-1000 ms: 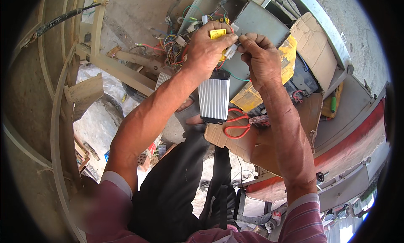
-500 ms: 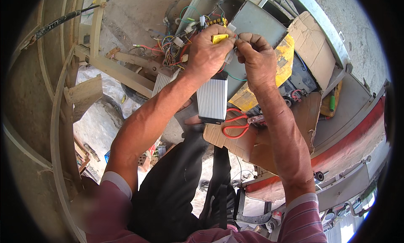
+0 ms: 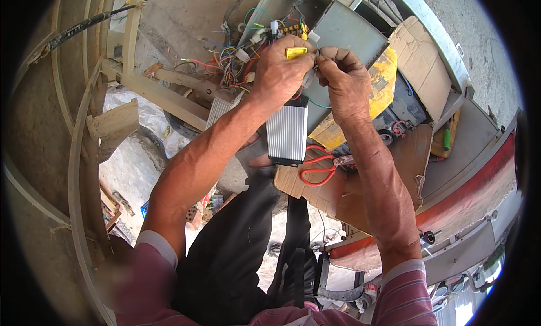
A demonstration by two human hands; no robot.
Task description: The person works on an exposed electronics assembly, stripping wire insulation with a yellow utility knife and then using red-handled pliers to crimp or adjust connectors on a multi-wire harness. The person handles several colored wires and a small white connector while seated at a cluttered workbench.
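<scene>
My left hand (image 3: 276,72) is closed, with a small flat yellow piece (image 3: 296,53) between thumb and fingers. Beside it my right hand (image 3: 344,80) pinches at something too small to make out; the fingertips of both hands nearly meet. A white connector (image 3: 314,36) shows just beyond the fingertips. Below the hands lies a silver finned controller box (image 3: 286,133) with black ends, and a red and a green wire run out near its top. To the left spreads a tangle of coloured wires (image 3: 231,72) with white plugs, close to a yellow terminal strip (image 3: 290,30).
Red-handled scissors (image 3: 318,173) lie on cardboard (image 3: 298,186) under my right forearm. A dirty yellow panel (image 3: 383,78) and another cardboard sheet (image 3: 420,61) are at the right. A second finned box (image 3: 220,109) sits behind my left forearm. Metal frame bars (image 3: 152,95) run along the left.
Both hands stay almost in place, fingertips still together. The view has shifted slightly, and the white connector beyond the fingertips shows more plainly.
</scene>
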